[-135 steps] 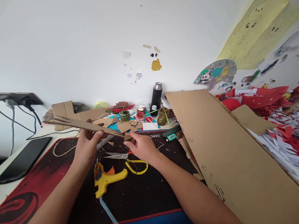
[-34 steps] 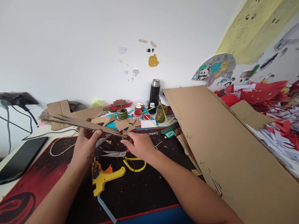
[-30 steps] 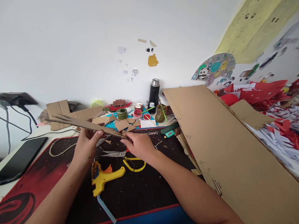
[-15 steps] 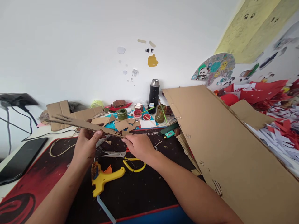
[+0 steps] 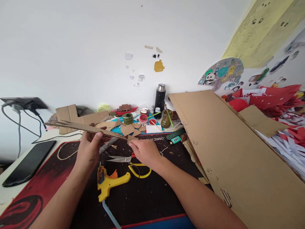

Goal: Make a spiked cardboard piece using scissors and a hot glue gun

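My left hand (image 5: 90, 147) is closed around the middle of a long, narrow cardboard strip piece (image 5: 78, 126), its far end split into layers at the left. At its right end my right hand (image 5: 145, 150) pinches a small cardboard piece (image 5: 132, 138) against or beside the strip's tip; whether the two are joined I cannot tell. Below the hands, on the dark mat, lie scissors (image 5: 140, 173) with yellow and red handles, partly behind my right hand. Nearer to me is a yellow hot glue gun (image 5: 107, 186) with a glue stick (image 5: 111, 214) projecting from it.
A large cardboard panel (image 5: 228, 143) leans across the right side. Paint jars (image 5: 128, 119), cardboard scraps (image 5: 127, 129) and a black thermos (image 5: 159, 98) stand along the wall. A phone (image 5: 30, 162) lies at left, below a power socket with cables (image 5: 23, 103).
The camera view has shifted slightly, moving everything a little right and down. Both hands keep their hold, and the small cardboard piece at the right fingertips shows a bit more plainly.
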Motion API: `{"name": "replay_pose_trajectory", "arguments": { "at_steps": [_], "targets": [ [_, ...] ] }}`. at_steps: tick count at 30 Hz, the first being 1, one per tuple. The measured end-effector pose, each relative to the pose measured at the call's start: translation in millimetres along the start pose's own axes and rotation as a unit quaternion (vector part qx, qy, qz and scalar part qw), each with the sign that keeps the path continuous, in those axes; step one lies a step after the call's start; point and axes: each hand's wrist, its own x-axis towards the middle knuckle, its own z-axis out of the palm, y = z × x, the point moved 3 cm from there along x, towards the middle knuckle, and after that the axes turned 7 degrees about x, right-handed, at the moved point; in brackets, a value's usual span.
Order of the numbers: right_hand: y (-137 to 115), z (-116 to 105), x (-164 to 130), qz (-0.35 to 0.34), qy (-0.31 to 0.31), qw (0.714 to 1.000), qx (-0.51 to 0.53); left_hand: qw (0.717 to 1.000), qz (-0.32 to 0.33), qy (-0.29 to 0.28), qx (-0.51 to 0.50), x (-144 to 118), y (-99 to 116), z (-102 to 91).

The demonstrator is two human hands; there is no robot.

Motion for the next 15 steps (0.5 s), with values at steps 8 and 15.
{"name": "replay_pose_trajectory", "arguments": {
  "at_steps": [8,15],
  "targets": [
    [7,5,1,0.003,0.009,0.999,0.033,0.986,-0.071,0.038,-0.143,13,-5,-9.2],
    [6,4,1,0.013,-0.003,0.999,0.031,0.973,-0.105,0.055,-0.2,15,-9,-11.7]
  ]
}}
